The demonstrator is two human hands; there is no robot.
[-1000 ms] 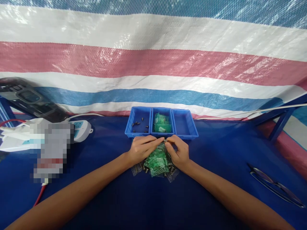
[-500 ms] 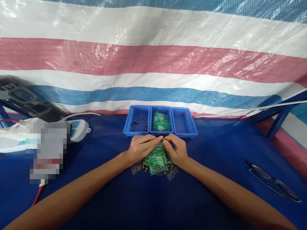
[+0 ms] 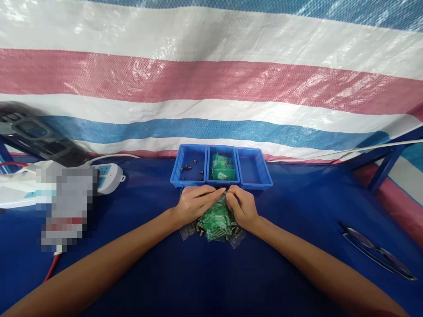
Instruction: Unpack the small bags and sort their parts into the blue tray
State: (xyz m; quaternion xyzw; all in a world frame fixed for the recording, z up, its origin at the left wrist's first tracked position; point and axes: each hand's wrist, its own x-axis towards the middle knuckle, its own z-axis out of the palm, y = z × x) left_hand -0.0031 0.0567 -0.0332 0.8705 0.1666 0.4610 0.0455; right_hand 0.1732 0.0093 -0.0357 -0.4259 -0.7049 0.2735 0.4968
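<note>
Packets [image 3: 216, 223], green, heaped between left hand [image 3: 195, 202] and right hand [image 3: 243, 208], partly under both. Left fingers mostly extended, right curled; can't tell if either holds anything.

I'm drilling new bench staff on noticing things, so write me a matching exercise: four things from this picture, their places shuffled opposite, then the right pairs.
Things
1. Loose, small dark metal screws
2. Large heap of green plastic packets
3. Dark-framed eyeglasses
4. White, rounded plastic socket block

Places
A. Right-hand side of the dark blue tabletop
B. By the left hand and right hand
C. Left-hand side of the tabletop
D. Inside the leftmost blue plastic bin

Pairs: 1-D, 2-B, 3-A, 4-C
</note>
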